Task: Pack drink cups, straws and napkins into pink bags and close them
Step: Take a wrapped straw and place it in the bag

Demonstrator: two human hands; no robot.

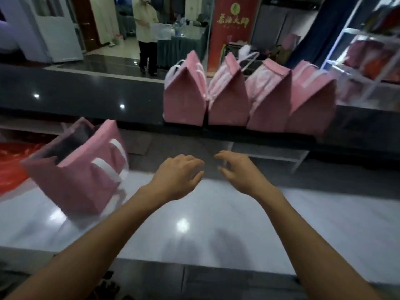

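Observation:
Several closed pink bags (249, 98) stand in a row on the dark raised counter (86, 98). An open pink bag (82, 169) with white handles tilts on the white worktop (216, 224) at the left; its inside is dark and I cannot tell what it holds. My left hand (179, 176) and my right hand (238, 172) hover side by side above the worktop's far edge, fingers loosely curled, holding nothing. No cups, straws or napkins show.
A red plastic sheet (10, 165) lies at the far left. A person (147, 33) stands beyond the counter near a grey-draped table. A red banner (233, 29) and a white shelf rack (368, 61) stand at the back right.

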